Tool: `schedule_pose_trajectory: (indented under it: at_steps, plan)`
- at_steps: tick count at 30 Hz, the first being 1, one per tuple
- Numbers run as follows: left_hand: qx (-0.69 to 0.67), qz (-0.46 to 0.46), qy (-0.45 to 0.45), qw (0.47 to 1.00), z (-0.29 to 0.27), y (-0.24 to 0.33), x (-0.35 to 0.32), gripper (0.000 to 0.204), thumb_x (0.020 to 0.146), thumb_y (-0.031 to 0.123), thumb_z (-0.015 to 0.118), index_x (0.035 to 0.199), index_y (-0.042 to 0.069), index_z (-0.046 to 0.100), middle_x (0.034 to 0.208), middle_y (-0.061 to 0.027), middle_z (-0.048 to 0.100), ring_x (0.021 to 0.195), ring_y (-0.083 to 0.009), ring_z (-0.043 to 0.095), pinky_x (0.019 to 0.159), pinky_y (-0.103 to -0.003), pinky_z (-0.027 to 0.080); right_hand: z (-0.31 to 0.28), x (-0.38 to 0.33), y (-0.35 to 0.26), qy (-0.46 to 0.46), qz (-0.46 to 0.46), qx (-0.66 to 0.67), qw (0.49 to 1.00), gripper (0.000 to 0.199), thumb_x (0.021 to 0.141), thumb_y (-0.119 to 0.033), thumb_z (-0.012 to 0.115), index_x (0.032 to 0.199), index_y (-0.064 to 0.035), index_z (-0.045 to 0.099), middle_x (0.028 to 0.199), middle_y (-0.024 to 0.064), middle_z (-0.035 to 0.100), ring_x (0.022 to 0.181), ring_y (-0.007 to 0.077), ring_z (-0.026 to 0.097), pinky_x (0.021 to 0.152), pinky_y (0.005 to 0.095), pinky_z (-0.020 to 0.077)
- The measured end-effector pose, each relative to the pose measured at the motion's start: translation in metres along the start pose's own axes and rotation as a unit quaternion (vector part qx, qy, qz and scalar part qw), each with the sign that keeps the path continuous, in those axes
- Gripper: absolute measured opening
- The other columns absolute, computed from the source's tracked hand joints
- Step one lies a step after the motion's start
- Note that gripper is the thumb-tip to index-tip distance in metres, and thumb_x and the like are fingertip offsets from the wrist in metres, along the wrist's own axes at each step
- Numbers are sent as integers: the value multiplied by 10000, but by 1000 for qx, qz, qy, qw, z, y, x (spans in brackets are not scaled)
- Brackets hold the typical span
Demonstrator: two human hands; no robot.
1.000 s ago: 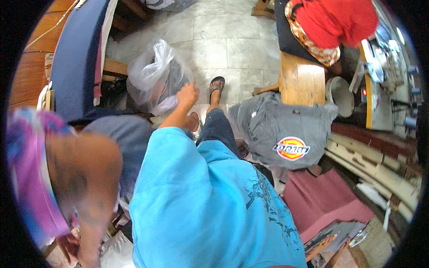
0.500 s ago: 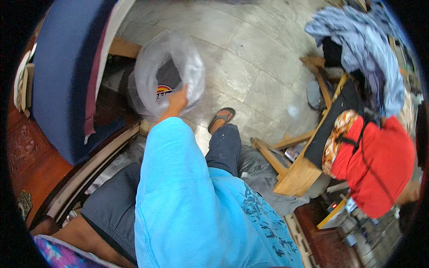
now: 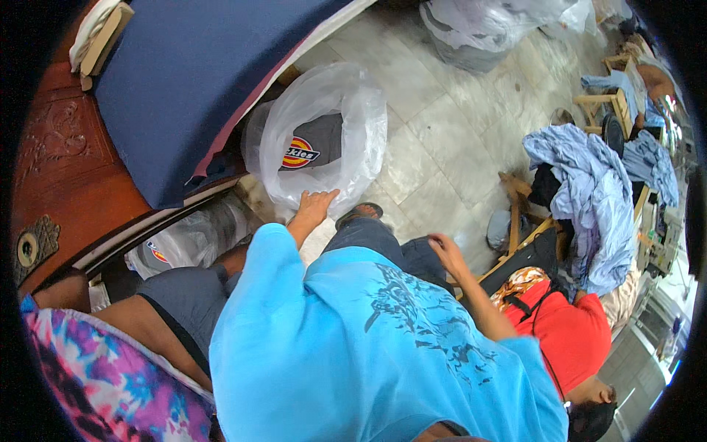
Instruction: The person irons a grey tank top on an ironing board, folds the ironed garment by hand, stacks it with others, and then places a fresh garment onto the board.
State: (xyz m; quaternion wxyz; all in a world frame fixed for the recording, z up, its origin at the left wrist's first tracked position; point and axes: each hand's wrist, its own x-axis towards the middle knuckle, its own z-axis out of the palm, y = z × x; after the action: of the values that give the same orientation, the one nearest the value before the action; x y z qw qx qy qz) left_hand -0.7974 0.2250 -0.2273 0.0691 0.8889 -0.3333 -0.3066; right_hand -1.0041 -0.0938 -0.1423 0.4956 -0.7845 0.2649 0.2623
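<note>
A clear plastic bag [image 3: 364, 140] stands on the floor ahead of me on the left, its mouth gaping. Inside it lies a dark grey cloth item [image 3: 324, 132] with a red and yellow patch. My left hand [image 3: 315, 210] is closed on the near side of the bag, fingers bent against the plastic. Empty and with its fingers apart, my right hand [image 3: 447, 255] hangs in the air over my right leg, away from the bag.
A table draped in dark blue cloth [image 3: 199, 88] is at left, beside carved brown wood [image 3: 70, 147]. A person in a red shirt [image 3: 567, 320] sits at right near piled light blue garments [image 3: 589, 191]. Large filled plastic bags [image 3: 479, 33] stand at the far side.
My view has swung to the right. My left hand has shifted from the bag's rim to its near outer side. My right hand has come into view.
</note>
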Motion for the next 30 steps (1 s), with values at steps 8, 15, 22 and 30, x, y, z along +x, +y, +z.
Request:
schedule_pose_trajectory:
  at_steps: [8, 15, 22, 30]
  plan:
    - [-45, -99, 11, 994, -50, -1, 3, 394, 769, 14, 449, 1103, 190, 564, 1076, -45, 609, 1018, -213, 553, 949, -514, 272, 22, 218, -82, -102, 46, -40, 993, 743, 789, -532, 514, 1271, 16, 378, 1204, 245, 482, 1173, 355, 422, 948, 418, 358]
    - [-59, -68, -219, 971, -73, -4, 2, 462, 741, 65, 517, 1189, 173, 529, 1119, -86, 590, 1043, -232, 547, 943, -471, 321, 68, 249, -145, -196, 268, 318, 888, 740, 791, -457, 579, 1316, -16, 301, 1279, 206, 421, 1168, 334, 411, 945, 467, 346]
    - [-219, -37, -275, 935, -22, -125, 145, 420, 798, 152, 475, 1209, 67, 492, 1122, -167, 570, 1038, -290, 543, 853, -367, 438, 97, 264, -102, -238, 181, 412, 861, 486, 864, -267, 545, 1235, 9, 394, 1227, 119, 474, 1095, 246, 477, 953, 359, 359]
    - [-145, -227, 116, 956, 130, -170, 309, 521, 763, 168, 512, 1251, 25, 394, 1283, -224, 402, 1154, -345, 433, 913, -442, 399, 31, 242, -103, -409, 225, 109, 878, 634, 763, -318, 688, 1244, 0, 425, 1209, 108, 491, 1137, 220, 437, 992, 338, 309]
